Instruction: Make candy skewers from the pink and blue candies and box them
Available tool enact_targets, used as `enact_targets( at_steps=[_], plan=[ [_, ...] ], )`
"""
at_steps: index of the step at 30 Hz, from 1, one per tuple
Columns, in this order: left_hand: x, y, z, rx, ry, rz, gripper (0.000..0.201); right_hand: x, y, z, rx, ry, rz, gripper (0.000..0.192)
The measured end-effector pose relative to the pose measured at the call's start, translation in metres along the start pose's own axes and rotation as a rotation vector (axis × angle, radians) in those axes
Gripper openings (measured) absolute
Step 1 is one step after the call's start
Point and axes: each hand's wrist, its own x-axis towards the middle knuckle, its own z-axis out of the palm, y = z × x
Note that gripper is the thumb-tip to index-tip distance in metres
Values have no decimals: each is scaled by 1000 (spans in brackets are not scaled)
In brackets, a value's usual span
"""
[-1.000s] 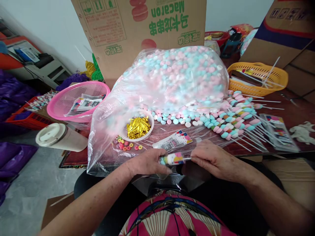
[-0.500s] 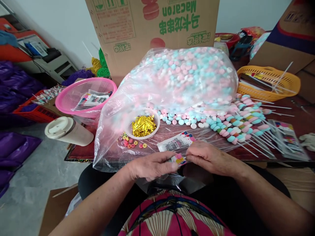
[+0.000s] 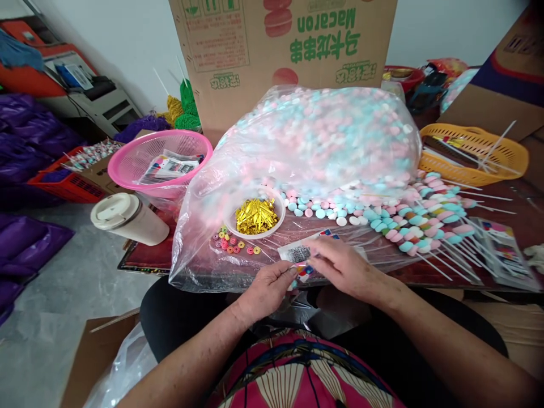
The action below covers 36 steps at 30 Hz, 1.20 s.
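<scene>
My left hand (image 3: 270,286) pinches a small printed plastic bag (image 3: 304,273) between thumb and fingers, at the table's front edge above my lap. A bit of pale blue shows at its lower end; the contents are mostly hidden. My right hand (image 3: 351,269) reaches over the bag from the right, its fingertips blurred, so I cannot tell whether they grip it. Just behind both hands lies another printed bag (image 3: 292,252), partly covered by the right fingers. Beyond it stands a white bowl (image 3: 281,218) of gold twist ties (image 3: 256,216), with several small candy rings (image 3: 232,243) in front.
A big clear sack of pink and blue candies (image 3: 323,136) fills the table's middle. Candy skewers (image 3: 425,218) lie at right, near a yellow basket (image 3: 505,153) and flat bags (image 3: 505,255). At left stand a pink basket (image 3: 127,161) and a tilted cup (image 3: 131,218). Behind is a carton (image 3: 255,68).
My right hand has lifted slightly and its fingers have shifted over the bag's top. My left hand has turned more upright with the bag. The whole view has shifted slightly.
</scene>
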Motion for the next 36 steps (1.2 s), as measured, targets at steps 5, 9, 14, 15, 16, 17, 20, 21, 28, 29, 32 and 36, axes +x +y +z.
enact_targets(
  at_steps=[5, 9, 14, 15, 16, 17, 20, 21, 28, 29, 32, 36],
  plan=[
    [-2, 0, -2, 156, 123, 143, 35, -5, -11, 22, 411, 43, 324, 17],
    [-4, 3, -8, 178, 69, 150, 32, -8, -28, 45, 479, 10, 351, 25],
    [-3, 1, -32, -211, -339, -140, 51, -2, -38, 42, 349, 22, 180, 23],
    [-3, 1, -36, -214, -384, -156, 53, 1, -39, 39, 322, 0, 163, 24],
    [-3, 0, -39, -195, -415, -162, 54, 4, -40, 36, 323, -39, 171, 25],
    [-3, 0, -40, -166, -429, -162, 53, 8, -40, 33, 344, -99, 206, 26],
    [-4, 3, -41, -103, -382, -138, 49, 15, -41, 28, 292, -159, 328, 31],
    [-5, 5, -40, -103, -344, -127, 47, 17, -42, 27, 181, -63, 297, 31],
    [-10, 17, -49, -35, -369, -149, 31, 22, -43, 36, -621, 24, -667, 34],
    [-12, 17, -52, 45, -410, -148, 30, 21, -43, 41, -646, -33, -690, 32],
    [-19, 16, -59, 476, -421, 41, 22, 18, -44, 58, -577, -198, -558, 25],
    [-34, 12, -65, 1149, -152, 504, 8, 23, -55, 62, 4, -534, 78, 28]
  ],
)
